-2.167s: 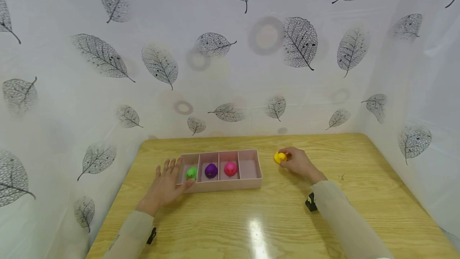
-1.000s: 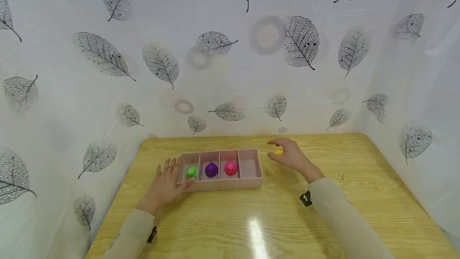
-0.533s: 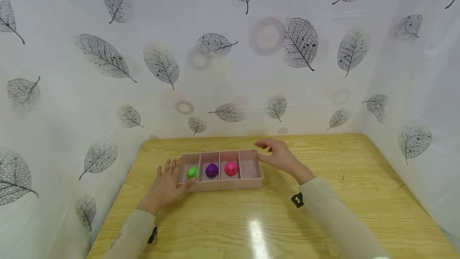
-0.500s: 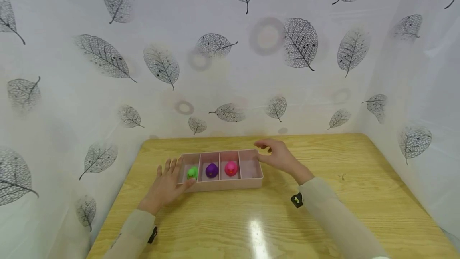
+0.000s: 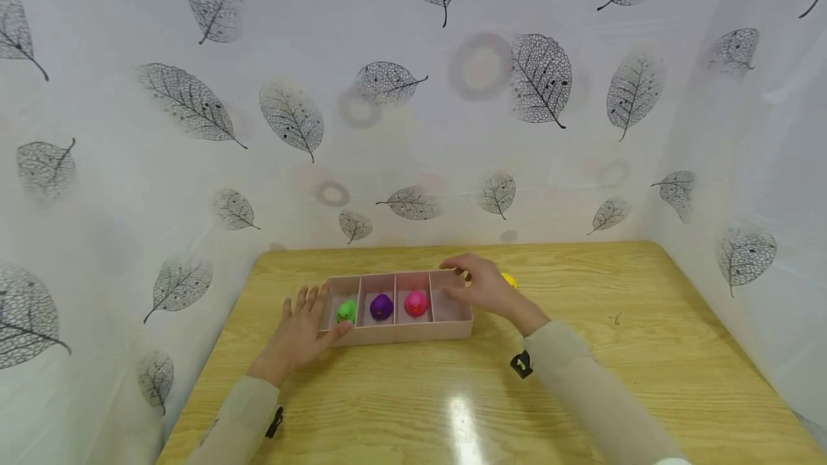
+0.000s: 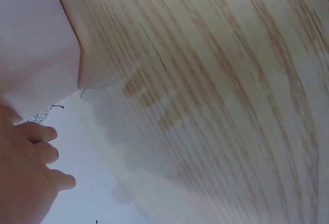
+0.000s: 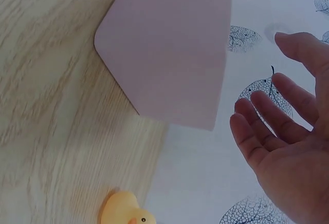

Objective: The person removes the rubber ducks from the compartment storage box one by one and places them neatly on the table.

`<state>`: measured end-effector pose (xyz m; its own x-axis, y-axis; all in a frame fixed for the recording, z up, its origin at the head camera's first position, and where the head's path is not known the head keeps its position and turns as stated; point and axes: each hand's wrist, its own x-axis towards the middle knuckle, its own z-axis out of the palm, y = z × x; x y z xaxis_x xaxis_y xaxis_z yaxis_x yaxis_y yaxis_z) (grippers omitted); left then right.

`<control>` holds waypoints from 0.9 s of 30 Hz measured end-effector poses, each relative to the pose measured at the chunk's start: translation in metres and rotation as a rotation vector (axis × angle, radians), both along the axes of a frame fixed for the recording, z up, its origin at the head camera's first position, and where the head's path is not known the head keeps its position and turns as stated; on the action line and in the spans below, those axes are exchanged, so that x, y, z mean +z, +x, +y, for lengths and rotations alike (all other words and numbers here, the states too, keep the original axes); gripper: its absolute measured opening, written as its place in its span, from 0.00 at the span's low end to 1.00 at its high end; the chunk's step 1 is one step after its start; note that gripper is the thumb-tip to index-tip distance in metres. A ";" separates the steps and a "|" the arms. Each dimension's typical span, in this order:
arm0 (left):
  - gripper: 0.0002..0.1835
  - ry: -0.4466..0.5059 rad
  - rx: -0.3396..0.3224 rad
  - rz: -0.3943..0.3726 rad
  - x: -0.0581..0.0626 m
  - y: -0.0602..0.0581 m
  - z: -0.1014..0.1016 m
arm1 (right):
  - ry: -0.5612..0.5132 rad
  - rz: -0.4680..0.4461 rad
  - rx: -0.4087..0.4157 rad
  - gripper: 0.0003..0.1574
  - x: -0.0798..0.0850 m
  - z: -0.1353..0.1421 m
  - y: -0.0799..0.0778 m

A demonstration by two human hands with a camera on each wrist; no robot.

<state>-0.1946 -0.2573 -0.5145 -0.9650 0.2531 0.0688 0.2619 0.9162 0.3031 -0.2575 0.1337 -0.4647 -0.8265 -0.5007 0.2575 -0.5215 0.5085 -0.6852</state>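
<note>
My left hand (image 5: 293,343) rests with spread fingers at the left end of a pink four-part box (image 5: 407,334), its thumb along the front rim. The left wrist view shows that hand close by the box's wall (image 6: 41,44). Inside the box sit a green toy duck (image 5: 345,311), a purple one (image 5: 381,307) and a pink one (image 5: 416,303), each in its own compartment. Over the rightmost compartment hovers my right hand (image 5: 491,289), fingers loosely bent and holding nothing. Behind it, a yellow rubber duck (image 5: 510,279) lies on the table, partly hidden in the head view.
A wooden table (image 5: 388,400) carries everything. White curtain sheets (image 5: 413,142) with a leaf print enclose its back and sides. In the right wrist view the yellow duck (image 7: 123,209) sits on the wood, apart from the box's end wall (image 7: 169,49).
My right hand has let go of the yellow duck and moved left, over the box's right compartment. The duck stays on the table. My left hand has kept its place.
</note>
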 end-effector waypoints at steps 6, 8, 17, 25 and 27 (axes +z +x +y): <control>0.52 0.005 0.001 0.006 0.001 0.001 0.001 | 0.032 0.039 0.007 0.27 -0.005 -0.010 0.002; 0.52 0.007 -0.001 0.009 0.001 0.001 0.001 | 0.034 0.047 0.012 0.26 -0.007 -0.014 0.002; 0.52 0.012 0.001 0.009 0.002 0.001 0.002 | 0.083 -0.035 -0.016 0.32 -0.014 -0.027 0.006; 0.52 0.004 0.001 0.005 0.000 0.001 0.001 | 0.102 -0.042 -0.010 0.37 -0.017 -0.033 0.008; 0.52 0.000 0.002 0.002 0.000 0.000 0.001 | 0.105 -0.050 -0.015 0.37 -0.019 -0.035 0.007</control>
